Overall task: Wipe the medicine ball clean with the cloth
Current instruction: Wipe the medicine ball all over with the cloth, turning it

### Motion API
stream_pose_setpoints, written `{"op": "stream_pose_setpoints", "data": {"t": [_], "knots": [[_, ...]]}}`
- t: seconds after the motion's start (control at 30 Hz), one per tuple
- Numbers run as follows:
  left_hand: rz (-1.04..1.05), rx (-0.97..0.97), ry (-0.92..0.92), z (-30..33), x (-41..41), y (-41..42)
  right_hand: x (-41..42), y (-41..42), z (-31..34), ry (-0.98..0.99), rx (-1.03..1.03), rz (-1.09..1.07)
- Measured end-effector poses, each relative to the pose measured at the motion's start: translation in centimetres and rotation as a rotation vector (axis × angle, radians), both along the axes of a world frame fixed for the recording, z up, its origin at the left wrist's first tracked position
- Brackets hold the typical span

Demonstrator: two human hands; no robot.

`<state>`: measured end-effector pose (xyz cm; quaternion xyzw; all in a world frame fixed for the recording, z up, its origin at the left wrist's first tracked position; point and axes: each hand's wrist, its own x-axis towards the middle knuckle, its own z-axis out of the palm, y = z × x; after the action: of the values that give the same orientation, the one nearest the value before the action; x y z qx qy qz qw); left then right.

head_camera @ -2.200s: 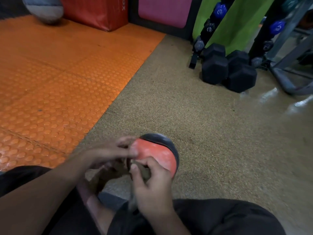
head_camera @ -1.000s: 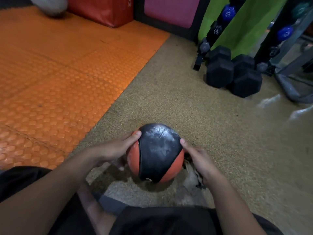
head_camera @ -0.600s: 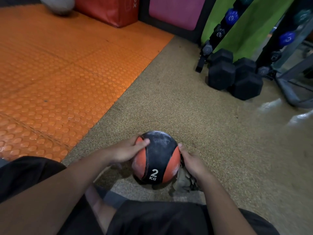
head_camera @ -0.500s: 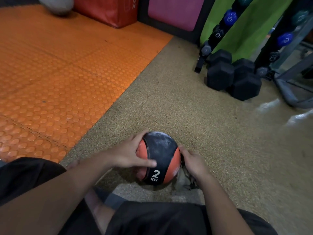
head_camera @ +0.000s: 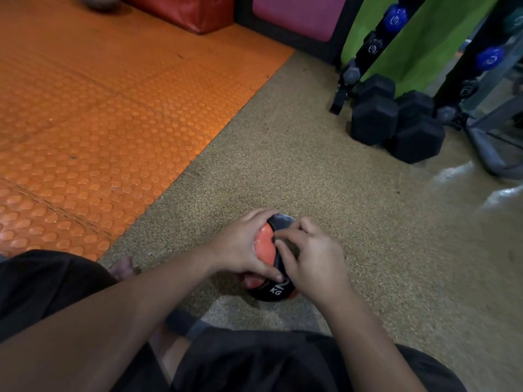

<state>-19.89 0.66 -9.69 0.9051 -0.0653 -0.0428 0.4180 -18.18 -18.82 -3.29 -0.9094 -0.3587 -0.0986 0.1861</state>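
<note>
your left hand (head_camera: 243, 247) grips the red-and-black "2 kg" medicine ball (head_camera: 264, 244), your right hand (head_camera: 314, 258) pinching a dark cloth (head_camera: 291, 247) against it.

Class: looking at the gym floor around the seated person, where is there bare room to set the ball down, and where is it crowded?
Bare: the orange mat to the left, and the speckled floor between the medicine ball and the black dumbbells. Crowded: the far right by the dumbbells and rack.

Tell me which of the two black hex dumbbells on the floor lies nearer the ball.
The left hex dumbbell, beside the rack's foot, lies nearer the medicine ball; the other dumbbell sits farther right.
</note>
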Motion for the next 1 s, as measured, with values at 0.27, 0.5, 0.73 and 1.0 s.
{"op": "stream_pose_setpoints", "data": {"t": [0.27,0.5,0.73,1.0], "knots": [[-0.058,-0.013,0.100,-0.3,0.9,1.9,-0.5,-2.8,-1.1,0.047,0.142,0.081],[-0.124,0.043,0.103,0.0,0.6,2.4,-1.1,-1.5,-1.2,0.007,0.106,0.156],[-0.133,-0.062,0.233,0.4,2.5,2.1,0.9,-1.8,-1.0,0.029,0.211,0.061],[0.157,-0.024,0.189,1.3,6.4,-1.9,0.0,-1.5,-2.5,-0.162,-0.017,0.127]]}}
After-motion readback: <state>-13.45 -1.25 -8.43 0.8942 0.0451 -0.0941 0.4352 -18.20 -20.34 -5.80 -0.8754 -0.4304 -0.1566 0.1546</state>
